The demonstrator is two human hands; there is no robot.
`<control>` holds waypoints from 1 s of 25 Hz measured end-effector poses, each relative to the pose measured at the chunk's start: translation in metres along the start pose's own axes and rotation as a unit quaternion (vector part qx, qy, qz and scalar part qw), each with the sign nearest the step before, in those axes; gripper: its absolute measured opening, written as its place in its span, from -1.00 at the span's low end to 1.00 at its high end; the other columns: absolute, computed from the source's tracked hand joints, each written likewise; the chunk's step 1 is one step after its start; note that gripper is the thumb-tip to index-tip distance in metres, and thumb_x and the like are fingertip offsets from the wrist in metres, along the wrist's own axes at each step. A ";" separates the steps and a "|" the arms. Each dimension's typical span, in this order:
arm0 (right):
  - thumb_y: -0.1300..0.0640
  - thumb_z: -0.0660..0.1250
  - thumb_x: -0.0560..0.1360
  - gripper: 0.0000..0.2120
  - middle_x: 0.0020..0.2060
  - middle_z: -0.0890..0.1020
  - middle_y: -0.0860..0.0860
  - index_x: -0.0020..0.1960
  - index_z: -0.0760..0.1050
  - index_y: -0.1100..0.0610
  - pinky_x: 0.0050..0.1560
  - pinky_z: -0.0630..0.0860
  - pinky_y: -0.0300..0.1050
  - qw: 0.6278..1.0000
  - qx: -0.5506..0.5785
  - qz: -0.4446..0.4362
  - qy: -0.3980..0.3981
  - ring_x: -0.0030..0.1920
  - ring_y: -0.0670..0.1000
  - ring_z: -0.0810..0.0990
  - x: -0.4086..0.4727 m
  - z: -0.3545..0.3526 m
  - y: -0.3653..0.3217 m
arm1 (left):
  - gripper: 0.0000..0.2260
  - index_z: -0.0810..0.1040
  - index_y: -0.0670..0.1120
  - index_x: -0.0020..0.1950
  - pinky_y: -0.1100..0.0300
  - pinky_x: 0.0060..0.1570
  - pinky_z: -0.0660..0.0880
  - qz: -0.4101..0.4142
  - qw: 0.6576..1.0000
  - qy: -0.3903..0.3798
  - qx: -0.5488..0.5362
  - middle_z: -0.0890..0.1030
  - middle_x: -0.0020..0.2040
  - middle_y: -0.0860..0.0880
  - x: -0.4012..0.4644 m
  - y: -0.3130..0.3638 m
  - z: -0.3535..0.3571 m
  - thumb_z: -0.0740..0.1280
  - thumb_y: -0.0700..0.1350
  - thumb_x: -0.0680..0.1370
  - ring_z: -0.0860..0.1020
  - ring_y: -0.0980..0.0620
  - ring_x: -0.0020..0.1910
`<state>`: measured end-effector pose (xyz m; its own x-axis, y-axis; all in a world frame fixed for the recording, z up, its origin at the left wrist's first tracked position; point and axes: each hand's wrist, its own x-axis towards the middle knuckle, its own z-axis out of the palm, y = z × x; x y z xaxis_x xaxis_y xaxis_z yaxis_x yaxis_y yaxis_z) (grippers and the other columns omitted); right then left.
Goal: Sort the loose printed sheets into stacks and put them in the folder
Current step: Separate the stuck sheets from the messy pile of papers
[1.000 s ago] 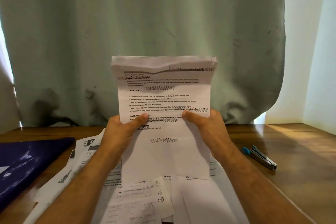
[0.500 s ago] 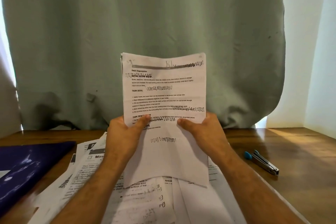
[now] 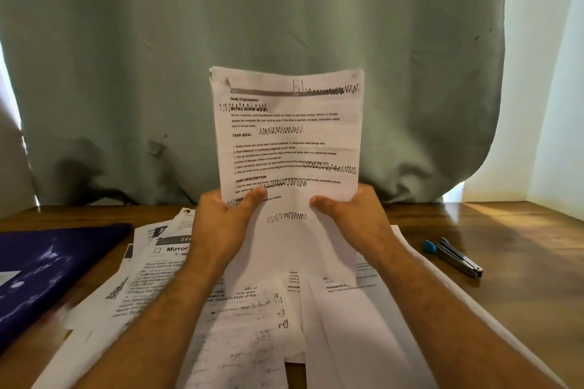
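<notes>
Pale green cloth, a curtain (image 3: 126, 57), filled the whole upper part of the view, from 9 o'clock over 12 to 2 o'clock. Below it the brown wooden tabletop (image 3: 521, 262) ran across the lower part. Loose printed sheets (image 3: 151, 278) lay spread on it from 8 o'clock to 5 o'clock, overlapping each other, some with handwriting on them. At 9 o'clock a dark blue folder (image 3: 47, 268) lay flat on the tabletop, and its right edge was just beside the spread sheets.

In the centre a small stack of printed sheets (image 3: 287, 142) was held upright above the tabletop, with the printed side toward the camera. The top page carried headings such as "TASK GOAL" and several pen scribbles. The left hand (image 3: 221, 224) gripped the stack at its lower left edge, the thumb pressed on the front of the page; the other fingers were behind the paper and I could not tell how they lay. The right hand (image 3: 350, 218) gripped the lower right edge in the same way, thumb on the front, the other fingers hidden behind.

At 3 o'clock a small metal stapler (image 3: 455, 257) with a blue end lay on the tabletop, well apart from the hands and near the right edge of the spread sheets.
</notes>
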<state>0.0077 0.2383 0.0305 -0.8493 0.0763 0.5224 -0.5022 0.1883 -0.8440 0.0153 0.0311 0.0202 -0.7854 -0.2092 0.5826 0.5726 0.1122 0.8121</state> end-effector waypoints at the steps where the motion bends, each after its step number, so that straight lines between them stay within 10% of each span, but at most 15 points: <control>1: 0.17 0.52 0.41 -0.80 -0.11 0.70 -0.23 -0.09 0.63 -0.12 -0.04 0.57 -0.23 1.000 -0.003 0.003 -0.004 -0.08 -0.20 0.67 -0.001 0.001 0.002 | -0.91 0.66 0.22 -0.06 0.27 -0.19 0.61 -0.005 1.000 -0.003 -0.004 0.71 -0.13 0.27 -0.001 -0.003 0.000 0.49 0.03 0.49 0.69 0.22 -0.09; 25: 0.29 0.51 0.40 -0.71 -0.02 0.73 -0.04 0.09 0.64 0.08 -0.07 0.64 -0.15 0.991 0.117 -0.019 -0.056 -0.02 0.01 0.71 0.005 -0.015 -0.005 | -0.77 0.72 0.03 0.05 0.22 -0.17 0.66 -0.099 0.985 -0.063 -0.127 0.75 0.01 0.00 0.013 0.008 -0.014 0.50 -0.02 0.40 0.73 0.01 -0.04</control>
<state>0.0082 0.2522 0.0397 -0.8348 -0.0390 0.5492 -0.5477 -0.0439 -0.8355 0.0131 0.0155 0.0335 -0.9009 -0.0788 0.4268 0.4340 -0.1679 0.8851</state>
